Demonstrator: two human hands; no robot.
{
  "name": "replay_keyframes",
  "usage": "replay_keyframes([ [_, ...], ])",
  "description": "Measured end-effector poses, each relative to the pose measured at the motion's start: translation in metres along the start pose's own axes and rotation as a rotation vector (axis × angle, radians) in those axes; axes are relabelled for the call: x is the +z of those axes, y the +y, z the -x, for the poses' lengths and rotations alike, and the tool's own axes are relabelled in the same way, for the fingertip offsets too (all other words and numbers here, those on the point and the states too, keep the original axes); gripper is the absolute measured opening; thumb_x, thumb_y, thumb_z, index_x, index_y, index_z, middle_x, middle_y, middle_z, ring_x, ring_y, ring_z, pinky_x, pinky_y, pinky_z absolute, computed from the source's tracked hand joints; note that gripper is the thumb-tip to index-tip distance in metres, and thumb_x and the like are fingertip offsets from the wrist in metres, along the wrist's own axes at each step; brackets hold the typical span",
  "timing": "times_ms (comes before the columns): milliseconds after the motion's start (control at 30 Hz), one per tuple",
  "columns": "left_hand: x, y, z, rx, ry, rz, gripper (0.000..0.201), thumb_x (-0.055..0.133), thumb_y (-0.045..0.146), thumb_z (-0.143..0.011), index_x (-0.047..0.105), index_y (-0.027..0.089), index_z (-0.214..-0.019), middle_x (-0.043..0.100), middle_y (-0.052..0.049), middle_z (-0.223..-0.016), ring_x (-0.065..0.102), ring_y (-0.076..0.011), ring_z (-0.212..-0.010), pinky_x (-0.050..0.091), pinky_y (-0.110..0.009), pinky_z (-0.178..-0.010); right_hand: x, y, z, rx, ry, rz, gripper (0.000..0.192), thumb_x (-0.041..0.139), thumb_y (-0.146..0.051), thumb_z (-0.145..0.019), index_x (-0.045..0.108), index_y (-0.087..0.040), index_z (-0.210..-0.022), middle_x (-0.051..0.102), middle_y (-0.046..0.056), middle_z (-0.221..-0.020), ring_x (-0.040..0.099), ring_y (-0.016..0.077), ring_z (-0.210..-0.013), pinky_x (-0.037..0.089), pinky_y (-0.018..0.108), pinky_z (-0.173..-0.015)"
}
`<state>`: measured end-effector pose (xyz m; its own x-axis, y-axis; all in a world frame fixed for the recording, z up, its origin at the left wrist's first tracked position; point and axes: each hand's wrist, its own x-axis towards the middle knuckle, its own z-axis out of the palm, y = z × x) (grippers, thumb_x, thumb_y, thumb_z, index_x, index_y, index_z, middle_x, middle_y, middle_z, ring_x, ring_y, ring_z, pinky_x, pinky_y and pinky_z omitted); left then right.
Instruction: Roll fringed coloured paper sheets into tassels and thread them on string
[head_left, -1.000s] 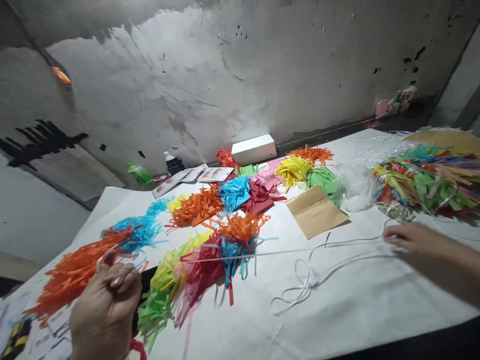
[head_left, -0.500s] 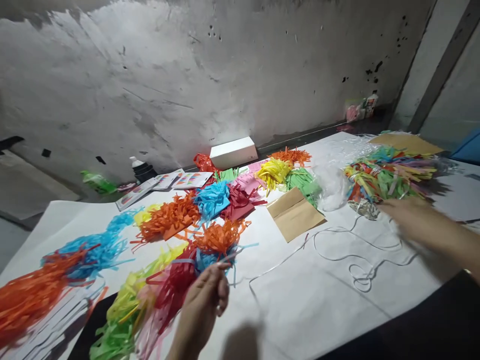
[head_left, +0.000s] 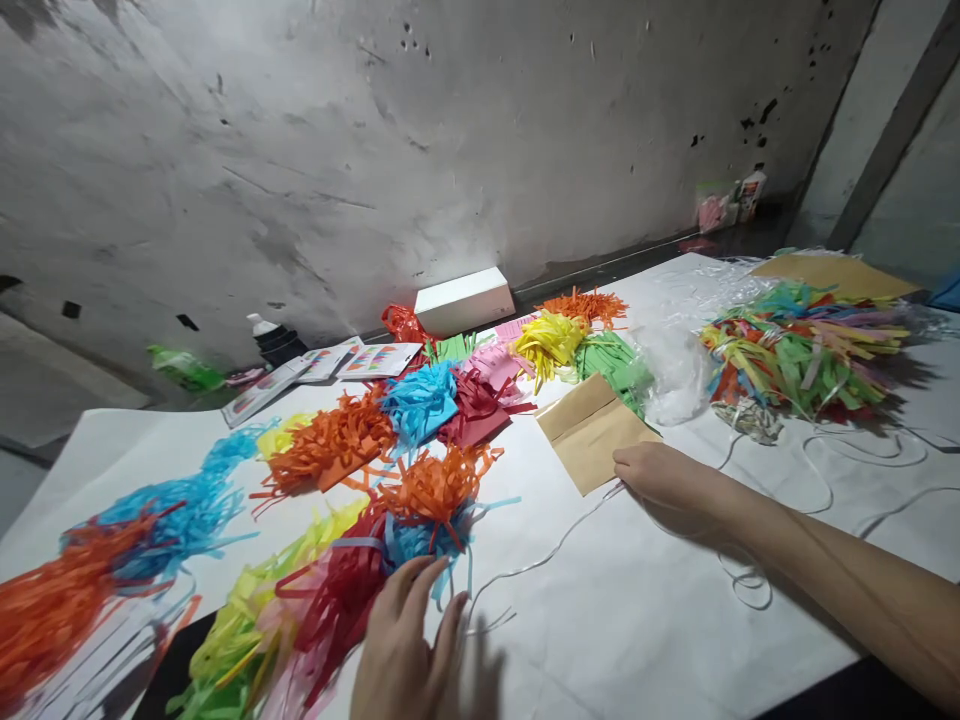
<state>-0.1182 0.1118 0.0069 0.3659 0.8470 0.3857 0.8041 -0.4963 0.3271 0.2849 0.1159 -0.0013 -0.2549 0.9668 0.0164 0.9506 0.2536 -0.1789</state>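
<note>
My left hand [head_left: 403, 635] is at the front, fingers apart and holding nothing. It rests beside a garland of tissue-paper tassels, near the dark red tassel [head_left: 346, 570], the blue tassel [head_left: 420, 535] and the orange tassel [head_left: 435, 485]. My right hand [head_left: 656, 478] is closed on a thin white string [head_left: 551, 552], at the lower corner of a brown paper envelope [head_left: 596, 435]. From there the string runs left to a loose end near my left hand. More of it lies in loops beneath and beyond my right forearm.
Several bunches of fringed paper, including a yellow bunch [head_left: 551, 345], lie mid-table. A clear plastic bag [head_left: 671, 375] sits by a multicoloured tassel pile [head_left: 814, 355]. A white box [head_left: 465, 302] stands at the wall. Printed cards [head_left: 379, 361] and a dark bottle [head_left: 276, 342] are at back left.
My right hand has moved left from the tassel pile to the envelope's corner and now grips the string. My left hand has let go of the string and spread its fingers.
</note>
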Motion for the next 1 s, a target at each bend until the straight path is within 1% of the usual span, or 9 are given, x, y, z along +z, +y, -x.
replay_keyframes([
  [100,0.021,0.041,-0.018,0.119,-0.231,0.148,0.026,0.05,0.034,-0.099,0.066,0.021,-0.115,0.068,-0.013,-0.115,0.067,-0.0281,-0.104,0.057,-0.042,-0.088,-0.001,0.002,0.002,0.056,0.046,-0.081,0.015,0.067,-0.02,-0.095,0.062,-0.015,-0.082,0.062,-0.001,-0.082,0.06,0.0141,-0.074,0.052,0.031,-0.073],
  [200,0.048,0.078,-0.043,0.181,-0.434,0.168,0.026,0.045,0.013,-0.094,0.066,0.019,-0.108,0.067,-0.014,-0.113,0.063,-0.0279,-0.102,0.054,-0.042,-0.087,-0.01,-0.001,0.012,0.181,0.173,-0.212,0.012,0.061,-0.014,-0.094,0.059,-0.016,-0.083,0.059,-0.003,-0.079,0.057,0.0141,-0.071,0.049,0.03,-0.071],
  [300,0.07,0.091,-0.06,0.176,-0.481,0.172,0.026,0.041,0.005,-0.088,0.064,0.018,-0.085,0.067,-0.012,-0.097,0.059,-0.0277,-0.09,0.049,-0.043,-0.082,-0.018,-0.019,0.033,0.281,0.299,-0.395,0.012,0.053,-0.014,-0.091,0.057,-0.019,-0.08,0.06,-0.002,-0.075,0.057,0.0143,-0.069,0.045,0.028,-0.067],
  [400,0.078,0.09,-0.065,0.136,-0.485,0.228,0.025,0.039,0.007,-0.089,0.057,0.02,-0.078,0.065,-0.011,-0.093,0.055,-0.0263,-0.088,0.045,-0.044,-0.085,-0.014,-0.052,0.058,0.309,0.309,-0.605,0.012,0.051,-0.022,-0.087,0.057,-0.021,-0.076,0.06,-0.003,-0.068,0.057,0.0143,-0.063,0.044,0.026,-0.059],
  [567,0.057,0.097,-0.047,-0.01,-0.536,0.468,0.019,0.036,0.024,-0.099,0.049,0.022,-0.085,0.059,-0.003,-0.078,0.053,-0.0181,-0.073,0.046,-0.032,-0.07,0.015,-0.109,0.084,0.309,0.193,-0.93,0.016,0.049,-0.024,-0.086,0.064,-0.021,-0.082,0.064,-0.004,-0.063,0.064,0.014,-0.056,0.048,0.023,-0.053],
  [667,0.033,0.109,-0.027,-0.293,-0.578,0.903,0.025,0.044,0.044,-0.1,0.046,0.023,-0.087,0.046,0.006,-0.065,0.044,-0.0125,-0.057,0.039,-0.024,-0.055,0.03,-0.131,0.091,0.332,0.165,-1.05,0.019,0.05,-0.028,-0.09,0.067,-0.021,-0.087,0.066,-0.002,-0.069,0.067,0.0148,-0.058,0.051,0.023,-0.054],
  [733,0.023,0.116,-0.012,-0.466,-0.534,1.121,0.032,0.054,0.052,-0.095,0.047,0.022,-0.086,0.04,0.008,-0.063,0.035,-0.0101,-0.053,0.032,-0.022,-0.05,0.034,-0.142,0.096,0.347,0.175,-1.088,0.02,0.051,-0.03,-0.092,0.068,-0.021,-0.087,0.066,-0.001,-0.071,0.067,0.0153,-0.06,0.051,0.023,-0.054],
  [833,0.019,0.123,0.01,-0.486,-0.413,1.107,0.036,0.062,0.054,-0.091,0.053,0.021,-0.083,0.045,0.005,-0.066,0.037,-0.0106,-0.057,0.033,-0.022,-0.053,0.034,-0.154,0.102,0.323,0.267,-1.102,0.019,0.055,-0.032,-0.092,0.07,-0.022,-0.086,0.066,0.0,-0.073,0.066,0.0153,-0.061,0.05,0.023,-0.052],
  [1000,0.03,0.128,0.036,-0.458,-0.294,0.993,0.03,0.06,0.048,-0.094,0.06,0.02,-0.084,0.055,0.001,-0.071,0.048,-0.0142,-0.066,0.04,-0.024,-0.062,0.031,-0.168,0.108,0.221,0.372,-1.079,0.016,0.056,-0.026,-0.096,0.071,-0.025,-0.092,0.067,-0.001,-0.078,0.067,0.0136,-0.066,0.051,0.02,-0.057],
])
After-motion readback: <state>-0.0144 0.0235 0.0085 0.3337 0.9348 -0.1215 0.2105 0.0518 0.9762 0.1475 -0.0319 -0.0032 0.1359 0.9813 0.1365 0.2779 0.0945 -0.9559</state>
